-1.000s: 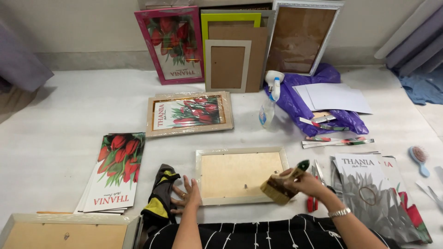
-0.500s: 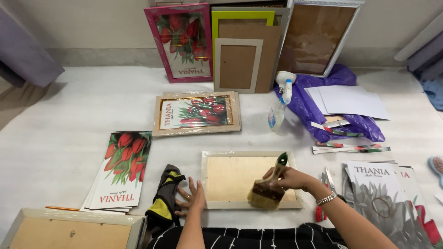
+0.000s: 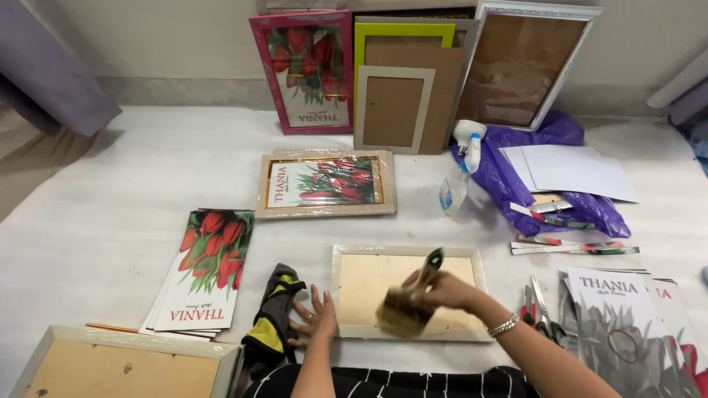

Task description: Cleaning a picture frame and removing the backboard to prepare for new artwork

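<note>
A pale wooden picture frame (image 3: 410, 254) lies face down in front of me, its brown backing up. My right hand (image 3: 442, 289) grips a wide paintbrush (image 3: 408, 306) with a green-tipped handle, its bristles over the lower left part of the backing. My left hand (image 3: 315, 319) rests flat with spread fingers on the white surface, touching the frame's left edge. A dark cloth with yellow trim (image 3: 271, 322) lies just left of that hand.
A stack of tulip prints (image 3: 205, 266) lies to the left, a framed tulip print (image 3: 325, 183) beyond. Several frames (image 3: 394, 107) lean on the wall. A spray bottle (image 3: 460, 169), purple bag (image 3: 516, 184), white sheets (image 3: 568, 169), scissors (image 3: 538, 308) and more prints (image 3: 627, 324) sit right. Another frame (image 3: 125, 366) lies bottom left.
My right hand has carried the brush leftward from the frame's right edge onto the backing. The left hand has stayed at the frame's left edge.
</note>
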